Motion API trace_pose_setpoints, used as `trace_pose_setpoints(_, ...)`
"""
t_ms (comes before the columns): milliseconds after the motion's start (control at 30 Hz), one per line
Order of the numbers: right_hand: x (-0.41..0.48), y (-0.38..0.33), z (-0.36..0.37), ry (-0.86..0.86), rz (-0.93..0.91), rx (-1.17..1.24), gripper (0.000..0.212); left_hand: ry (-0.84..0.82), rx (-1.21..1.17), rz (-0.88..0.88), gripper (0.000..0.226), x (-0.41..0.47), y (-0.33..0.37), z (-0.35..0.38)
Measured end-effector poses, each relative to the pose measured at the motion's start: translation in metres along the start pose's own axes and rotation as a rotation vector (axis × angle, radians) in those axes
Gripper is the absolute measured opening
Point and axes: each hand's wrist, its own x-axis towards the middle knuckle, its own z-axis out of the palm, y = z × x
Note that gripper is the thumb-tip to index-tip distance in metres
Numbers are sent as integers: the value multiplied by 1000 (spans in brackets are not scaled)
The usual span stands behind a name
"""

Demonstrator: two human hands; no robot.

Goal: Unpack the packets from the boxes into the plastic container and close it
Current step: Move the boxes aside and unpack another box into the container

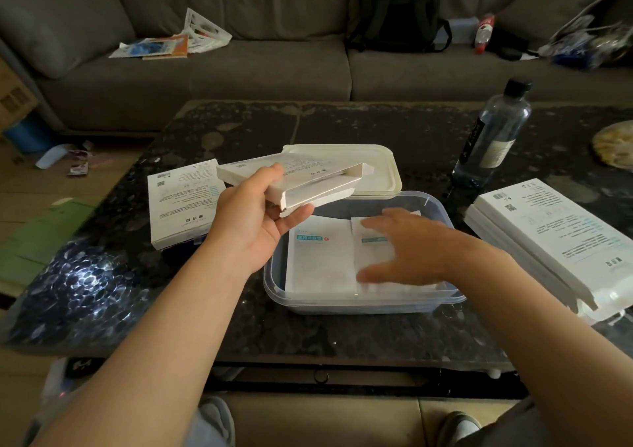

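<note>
A clear plastic container point(274, 287) sits mid-table with two stacks of white packets point(320, 258) lying side by side inside. My left hand point(255, 220) grips an open white box point(301, 179), tilted above the container's left rim with its open end toward the right. My right hand point(407, 246) hovers over the right stack with fingers spread, slightly blurred. The container's white lid point(376, 165) lies flat just behind it. Another white box point(181, 203) lies to the left, and a pile of white boxes point(548, 237) lies at the right.
A clear water bottle point(489, 138) with a black cap stands behind the container to the right. Shiny bubble wrap point(75, 292) covers the table's front left corner. A grey sofa point(239, 69) with papers and a backpack runs behind the dark table point(342, 337).
</note>
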Motion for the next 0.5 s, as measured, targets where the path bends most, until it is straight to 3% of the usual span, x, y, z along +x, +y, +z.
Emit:
trace_pose_setpoints(133,-2,-10,-6,542,-110,205,49,-53,-58,-53,19,-1,3,1)
trace_pose_setpoints(200,-5,-18,-6,695,-184,336,38,-72,-48,-56,18,-1,1,1)
trace_pose_setpoints(333,-6,-30,1,827,-244,246,33,-89,-28,-43,19,-1,-1,2)
trace_pose_setpoints(500,-2,-34,1,765,-223,244,47,-107,-6,-49,31,1,-1,0)
